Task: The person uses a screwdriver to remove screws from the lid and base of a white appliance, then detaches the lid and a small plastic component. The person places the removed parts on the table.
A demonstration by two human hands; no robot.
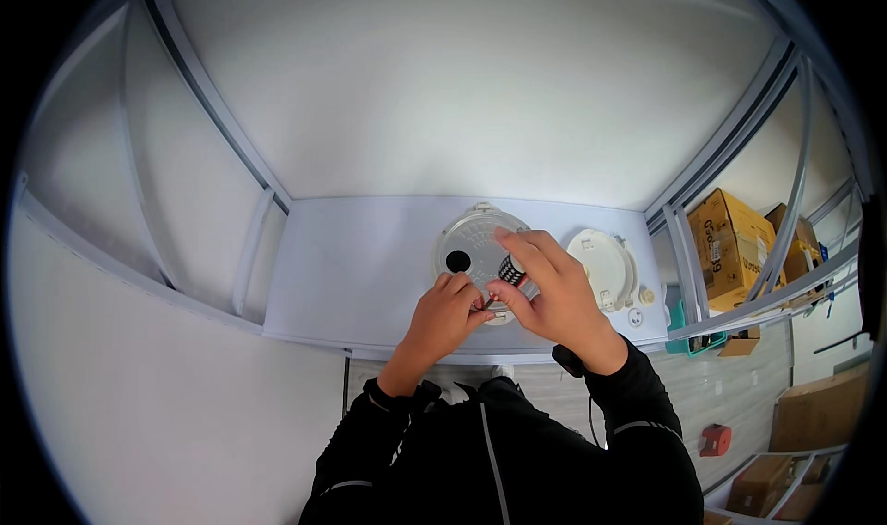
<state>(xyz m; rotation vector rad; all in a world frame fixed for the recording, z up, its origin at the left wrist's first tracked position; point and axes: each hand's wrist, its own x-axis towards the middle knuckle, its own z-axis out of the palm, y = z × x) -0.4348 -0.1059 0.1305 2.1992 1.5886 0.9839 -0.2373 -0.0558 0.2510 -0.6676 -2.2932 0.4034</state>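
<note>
A round, pale, see-through-looking disc point(480, 227) with a ribbed pattern and clips on its rim lies on the white table, a black round spot point(457, 262) on its left part. Over its right side my right hand point(552, 289) is closed around a short screwdriver point(511, 269) with a black-and-white dotted grip and red parts. The screwdriver tilts down toward the left. My left hand point(443, 317) is pinched near its lower end, at the disc's near rim. What sits between the left fingertips is too small to tell.
A white round lid-like part point(601, 264) lies to the right, with a small cream cap point(647, 295) and a small white disc point(636, 317) beside it. Metal frame posts point(684, 248) stand at the table's ends. Cardboard boxes point(730, 248) and a turquoise crate point(688, 335) are beyond.
</note>
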